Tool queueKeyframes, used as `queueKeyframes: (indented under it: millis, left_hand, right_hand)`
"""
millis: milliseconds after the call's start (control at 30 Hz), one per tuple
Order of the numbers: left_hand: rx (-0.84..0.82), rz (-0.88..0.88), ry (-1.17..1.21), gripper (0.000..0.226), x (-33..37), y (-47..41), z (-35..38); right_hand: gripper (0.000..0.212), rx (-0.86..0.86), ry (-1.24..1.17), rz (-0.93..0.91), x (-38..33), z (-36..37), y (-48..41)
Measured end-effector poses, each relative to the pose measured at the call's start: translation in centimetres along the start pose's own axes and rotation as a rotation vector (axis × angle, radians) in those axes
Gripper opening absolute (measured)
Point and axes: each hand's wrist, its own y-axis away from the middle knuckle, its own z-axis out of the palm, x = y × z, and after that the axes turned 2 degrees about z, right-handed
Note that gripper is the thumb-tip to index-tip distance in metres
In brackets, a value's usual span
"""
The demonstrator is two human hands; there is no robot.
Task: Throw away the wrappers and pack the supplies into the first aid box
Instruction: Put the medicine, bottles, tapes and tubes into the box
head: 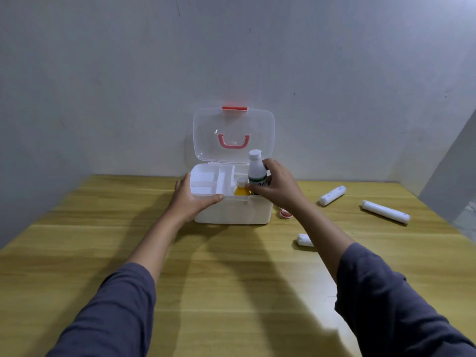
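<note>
The white first aid box (231, 212) stands open at the back middle of the wooden table, its clear lid (233, 135) upright with a red handle. My left hand (189, 199) grips the box's front left corner. My right hand (277, 188) holds a white bottle (256, 170) with a green label upright over the box's right compartment. A yellow bottle (242, 189) with a white cap stands inside beside it. A white divided tray (211, 181) fills the left part of the box.
Two white gauze rolls (332, 195) (385, 211) lie on the table to the right. A third roll (304, 240) lies partly hidden under my right forearm. A small red and white round item (286, 213) sits by the box's right side. A wall stands close behind.
</note>
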Motion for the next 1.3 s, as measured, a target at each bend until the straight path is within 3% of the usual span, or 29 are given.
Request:
queueKeyframes:
  millis: [133,267,433,633,1100,1300]
  left_hand:
    - [-0.009,-0.008,0.016,0.105,0.2,0.1,-0.1]
    - [-0.001,0.006,0.017,0.094,-0.1,-0.1,0.1]
    - [0.002,0.007,0.022,0.096,-0.1,-0.2,0.1]
    - [0.000,0.012,0.002,0.104,-0.3,-0.2,0.0]
    - [0.013,0.021,0.014,0.108,-0.3,-0.1,0.3]
    - [0.037,0.036,0.000,0.104,-0.4,-0.1,0.4]
  right_hand:
    - [0.047,-0.050,0.063,0.005,-0.5,0.0,0.1]
    - [0.045,-0.061,0.063,0.019,-0.8,-0.1,0.3]
    - [0.048,-0.088,0.091,0.061,-1.0,-0.4,0.1]
    - [0.034,-0.127,0.148,0.085,-1.2,-0.4,0.2]
    - [0.038,-0.047,-0.013,0.034,-0.1,-1.5,0.6]
    - [0.033,0.185,-0.139,0.158,3.9,-4.6,1.8]
